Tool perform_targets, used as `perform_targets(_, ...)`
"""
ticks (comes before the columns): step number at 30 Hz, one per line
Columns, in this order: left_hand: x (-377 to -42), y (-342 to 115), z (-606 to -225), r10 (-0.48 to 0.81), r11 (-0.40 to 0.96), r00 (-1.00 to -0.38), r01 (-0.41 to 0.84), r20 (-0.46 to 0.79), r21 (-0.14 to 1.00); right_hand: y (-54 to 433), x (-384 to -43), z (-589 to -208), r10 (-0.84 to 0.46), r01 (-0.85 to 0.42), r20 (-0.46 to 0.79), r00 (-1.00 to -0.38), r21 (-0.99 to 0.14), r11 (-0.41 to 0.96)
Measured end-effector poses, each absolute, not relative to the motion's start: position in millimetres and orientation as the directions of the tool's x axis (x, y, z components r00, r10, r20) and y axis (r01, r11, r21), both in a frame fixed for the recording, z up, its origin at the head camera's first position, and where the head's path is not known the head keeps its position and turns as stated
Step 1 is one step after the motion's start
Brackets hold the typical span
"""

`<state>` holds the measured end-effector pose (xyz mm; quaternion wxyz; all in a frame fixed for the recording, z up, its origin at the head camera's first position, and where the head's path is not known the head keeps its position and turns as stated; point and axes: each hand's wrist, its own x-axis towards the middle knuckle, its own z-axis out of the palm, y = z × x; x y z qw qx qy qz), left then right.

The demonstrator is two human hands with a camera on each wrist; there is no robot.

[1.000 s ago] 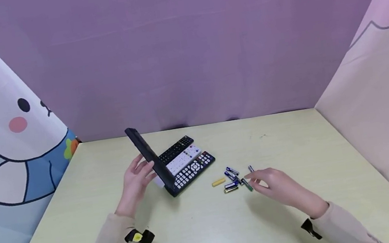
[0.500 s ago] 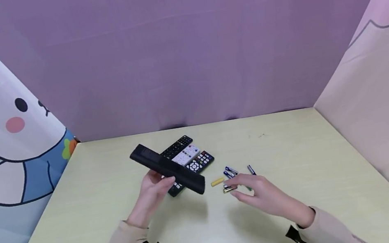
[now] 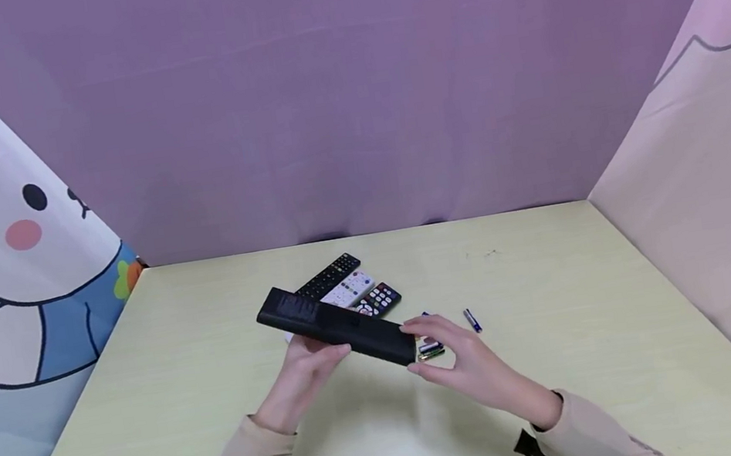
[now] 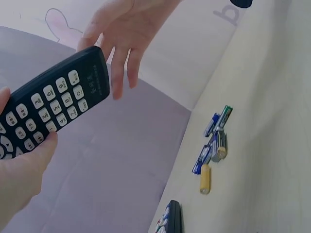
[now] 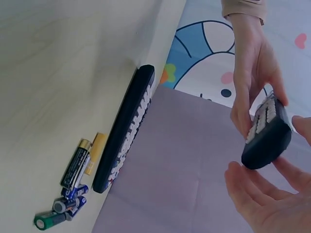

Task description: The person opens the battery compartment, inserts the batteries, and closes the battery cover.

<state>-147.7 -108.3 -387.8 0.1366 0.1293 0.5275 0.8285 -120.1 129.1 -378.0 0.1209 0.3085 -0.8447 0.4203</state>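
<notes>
Left hand (image 3: 304, 377): clamped on black remote control (image 3: 330, 323), raised above counter (image 3: 556, 287) | right hand (image 3: 473, 370): fingers apart at that remote's end, contact unclear | batteries (image 4: 221, 144): near same end | white remote control (image 3: 350, 289): partly behind it

Light even, fairly bright; apparently overhead, from where I stand. Head view: soft-edged shadows on the table (image 3: 554, 271), below left hand (image 3: 303, 381) and right hand (image 3: 471, 369); pale sheen at lower centre. Purple backdrop (image 3: 348, 106) duller, unevenly shaded. Held black remote (image 3: 340, 327) reads very dark, surface detail mostly lost. Side panels (image 3: 721, 209) splay toward the frame's outer edges, wide-angle stretch. Both wrist views greyer, hazier, softer. Left wrist: broad diffuse shadow bands down the right side; key markings indistinct. Right wrist: blurry grey shadow, upper left.
</notes>
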Motion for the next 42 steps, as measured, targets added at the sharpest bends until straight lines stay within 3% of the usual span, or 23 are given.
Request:
perform_targets(6,-145.4,-102.4,-384.5,0.431,-0.438,-0.890,-0.060,0.151,0.897,127.0,-121.0,-381.3,-0.380,-0.608,0.476,-0.793,-0.656,0.447)
perform_targets(13,-147.6,-100.0,-373.0,0.463,-0.546,-0.851,-0.053,0.249,0.836,127.4,-118.2,-383.0,-0.316,-0.688,0.618,-0.720,-0.578,0.438)
perform_targets(16,-148.6,-99.8,-366.0,0.461,-0.608,-0.847,-0.082,0.266,0.790,126.8,-117.3,-382.2,-0.303,-0.717,0.659,-0.688,-0.558,0.418)
perform_targets(21,-149.3,-99.0,-354.9,0.415,-0.700,-0.866,-0.109,0.278,0.706,127.3,-115.5,-384.1,-0.295,-0.719,0.663,-0.688,-0.567,0.403)
perform_targets(25,-149.2,-95.9,-347.0,0.346,-0.774,-0.913,-0.147,0.216,0.616,127.9,-114.5,-386.7,-0.300,-0.730,0.676,-0.673,-0.544,0.414)
perform_targets(31,-150.7,-88.6,-337.1,0.232,-0.858,-0.970,-0.172,0.067,0.485,126.1,-113.8,-386.9,-0.320,-0.778,0.730,-0.604,-0.452,0.436)
perform_targets(37,-151.8,-83.0,-329.7,0.174,-0.894,-0.984,-0.173,-0.036,0.412,123.4,-113.7,-386.9,-0.374,-0.818,0.779,-0.503,-0.291,0.496)
perform_targets(42,-152.6,-81.7,-328.6,0.180,-0.904,-0.983,-0.184,-0.046,0.385,123.6,-113.7,-386.1,-0.430,-0.826,0.767,-0.476,-0.223,0.517)
